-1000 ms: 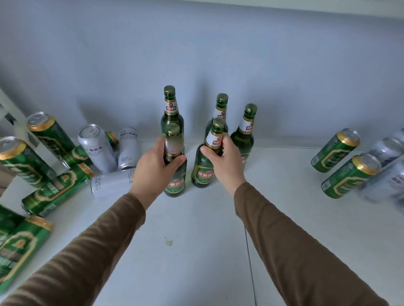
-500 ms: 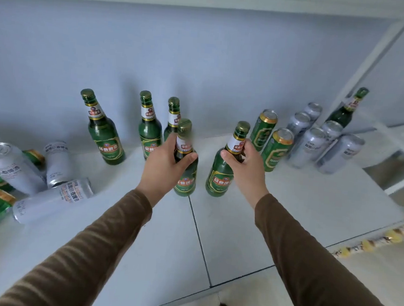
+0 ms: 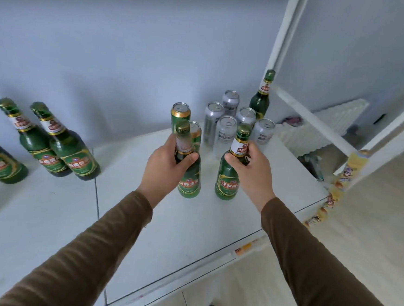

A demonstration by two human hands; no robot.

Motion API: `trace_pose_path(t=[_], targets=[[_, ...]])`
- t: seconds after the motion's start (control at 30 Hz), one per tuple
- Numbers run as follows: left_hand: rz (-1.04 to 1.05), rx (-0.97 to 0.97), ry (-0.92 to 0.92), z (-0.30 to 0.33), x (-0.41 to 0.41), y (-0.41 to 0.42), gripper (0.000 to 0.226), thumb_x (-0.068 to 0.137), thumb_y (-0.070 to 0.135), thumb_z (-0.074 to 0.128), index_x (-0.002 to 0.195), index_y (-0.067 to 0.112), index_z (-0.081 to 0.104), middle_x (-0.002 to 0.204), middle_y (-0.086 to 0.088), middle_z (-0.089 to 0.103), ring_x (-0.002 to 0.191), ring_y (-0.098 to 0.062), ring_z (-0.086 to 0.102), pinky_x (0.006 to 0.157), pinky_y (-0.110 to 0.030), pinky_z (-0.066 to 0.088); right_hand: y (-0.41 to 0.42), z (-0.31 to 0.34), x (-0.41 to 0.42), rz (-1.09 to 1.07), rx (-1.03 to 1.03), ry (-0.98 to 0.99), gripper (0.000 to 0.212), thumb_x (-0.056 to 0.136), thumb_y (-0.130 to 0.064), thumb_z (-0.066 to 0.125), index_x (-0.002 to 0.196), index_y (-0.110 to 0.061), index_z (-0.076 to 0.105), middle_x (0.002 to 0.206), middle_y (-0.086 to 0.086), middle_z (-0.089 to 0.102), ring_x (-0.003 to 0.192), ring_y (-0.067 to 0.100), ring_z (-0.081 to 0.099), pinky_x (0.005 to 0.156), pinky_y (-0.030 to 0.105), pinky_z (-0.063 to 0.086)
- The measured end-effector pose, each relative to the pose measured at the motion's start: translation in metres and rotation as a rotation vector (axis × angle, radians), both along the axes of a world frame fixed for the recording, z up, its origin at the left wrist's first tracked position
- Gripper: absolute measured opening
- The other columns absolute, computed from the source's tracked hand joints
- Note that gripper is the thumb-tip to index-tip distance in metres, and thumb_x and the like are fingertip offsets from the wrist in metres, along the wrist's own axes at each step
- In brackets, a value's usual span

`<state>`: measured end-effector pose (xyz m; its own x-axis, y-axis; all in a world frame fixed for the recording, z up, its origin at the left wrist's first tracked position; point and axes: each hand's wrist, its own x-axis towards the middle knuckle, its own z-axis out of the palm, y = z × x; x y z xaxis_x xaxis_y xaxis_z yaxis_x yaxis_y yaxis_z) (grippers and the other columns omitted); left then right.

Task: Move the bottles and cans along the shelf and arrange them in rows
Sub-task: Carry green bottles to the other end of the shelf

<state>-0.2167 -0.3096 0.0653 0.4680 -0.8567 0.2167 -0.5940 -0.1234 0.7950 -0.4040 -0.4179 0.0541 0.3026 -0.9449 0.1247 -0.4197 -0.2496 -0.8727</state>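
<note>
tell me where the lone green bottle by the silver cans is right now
In the head view the lone green bottle stands upright at the far right end of the shelf, just behind and right of the silver cans, beside the white frame post.

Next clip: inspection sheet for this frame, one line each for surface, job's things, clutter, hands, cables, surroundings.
Surface: white shelf, seam between panels.
Job's things: three green bottles standing at left; silver cans and green cans grouped at back right, one bottle behind them.
Clutter: nothing seen.
Hands: left hand grips a bottle by its neck; right hand grips another.
Cables: nothing seen.
Surroundings: pale wall, white frame.
</note>
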Motion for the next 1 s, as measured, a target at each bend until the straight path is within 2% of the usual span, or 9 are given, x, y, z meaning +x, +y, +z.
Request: trace_pose_path(t=[0.07, 0.17, 0.27, 0.37, 0.53, 0.63, 0.73, 0.87, 1.0], targets=[[-0.006, -0.003, -0.008, 0.000, -0.017, -0.016, 0.040, 0.088, 0.049, 0.063, 0.116, 0.022, 0.054, 0.103, 0.006, 0.071, 0.093, -0.020, 0.067, 0.081, -0.046, 0.056, -0.016, 0.000, -0.015, -0.007, 0.003, 0.009, 0.032, 0.084, -0.044, 0.073, 0.108, -0.028, 0.060, 0.103, -0.011, 0.070, 0.099, 0.016, 0.066, 0.093, 0.048, 0.054], [-0.010, 0.005, -0.022, -0.001, -0.033, -0.038, 0.036, 0.090, 0.045, 0.065, 0.115, 0.022, 0.052, 0.102, 0.004, 0.071, 0.091, -0.022, 0.066, 0.079, -0.045, 0.057, -0.036, -0.001, -0.030, -0.015, 0.007, 0.000, 0.031, 0.085, -0.041, 0.074, 0.108, -0.027, 0.060, 0.104, -0.011, 0.070, 0.100, 0.014, 0.065, 0.094, 0.047, 0.053], [-0.018, 0.012, -0.049, -0.002, -0.042, -0.060, 0.031, 0.091, 0.043, 0.067, 0.109, 0.023, 0.050, 0.098, 0.007, 0.070, 0.088, -0.019, 0.066, 0.077, -0.040, 0.057, -0.051, -0.003, -0.038, -0.021, 0.014, -0.014, 0.030, 0.087, -0.035, 0.074, 0.110, -0.025, 0.060, 0.104, -0.012, 0.068, 0.099, 0.009, 0.063, 0.093, 0.038, 0.052], [-0.043, -0.002, -0.047, -0.004, -0.046, -0.079, 0.027, 0.091, 0.040, 0.068, 0.105, 0.026, 0.050, 0.097, 0.012, 0.067, 0.088, -0.013, 0.064, 0.077, -0.035, 0.055, -0.063, -0.005, -0.043, -0.036, 0.020, -0.026, 0.027, 0.088, -0.031, 0.075, 0.109, -0.024, 0.060, 0.101, -0.015, 0.067, 0.095, -0.003, 0.060, 0.087, 0.030, 0.047], [-0.067, 0.000, -0.037, -0.011, -0.054, -0.105, 0.033, 0.091, 0.041, 0.069, 0.113, 0.022, 0.054, 0.103, 0.008, 0.071, 0.090, -0.013, 0.067, 0.078, -0.041, 0.058, -0.087, -0.011, -0.051, -0.038, 0.021, -0.005, 0.029, 0.087, -0.034, 0.075, 0.108, -0.022, 0.060, 0.102, -0.013, 0.069, 0.098, 0.000, 0.061, 0.088, 0.031, 0.049], [-0.047, 0.022, -0.039, -0.012, -0.058, -0.117, 0.034, 0.091, 0.041, 0.069, 0.113, 0.021, 0.054, 0.100, 0.009, 0.071, 0.087, -0.012, 0.066, 0.076, -0.040, 0.058, -0.103, -0.010, -0.056, -0.017, 0.028, 0.007, 0.030, 0.087, -0.034, 0.075, 0.110, -0.022, 0.060, 0.105, -0.011, 0.069, 0.099, -0.001, 0.060, 0.086, 0.029, 0.048], [-0.014, 0.045, -0.035, -0.017, -0.062, -0.128, 0.034, 0.090, 0.042, 0.069, 0.113, 0.022, 0.054, 0.098, 0.009, 0.071, 0.086, -0.012, 0.066, 0.075, -0.040, 0.058, -0.118, -0.010, -0.059, 0.028, 0.033, 0.027, 0.031, 0.087, -0.036, 0.075, 0.112, -0.023, 0.061, 0.108, -0.010, 0.069, 0.103, 0.006, 0.062, 0.090, 0.031, 0.050], [0.043, 0.055, -0.044, -0.020, -0.069, -0.135, 0.034, 0.091, 0.041, 0.069, 0.113, 0.021, 0.053, 0.097, 0.007, 0.070, 0.084, -0.013, 0.066, 0.071, -0.033, 0.055, -0.130, -0.009, -0.065, 0.106, 0.033, 0.058, 0.032, 0.087, -0.037, 0.075, 0.112, -0.024, 0.059, 0.107, -0.011, 0.069, 0.101, 0.004, 0.062, 0.089, 0.031, 0.051], [0.072, 0.068, -0.048, -0.021, -0.073, -0.139, 0.034, 0.090, 0.040, 0.070, 0.114, 0.022, 0.053, 0.098, 0.008, 0.069, 0.086, -0.012, 0.066, 0.074, -0.034, 0.057, -0.132, -0.009, -0.068, 0.170, 0.037, 0.058, 0.030, 0.086, -0.036, 0.075, 0.107, -0.024, 0.057, 0.102, -0.013, 0.068, 0.096, -0.001, 0.061, 0.083, 0.030, 0.050]])
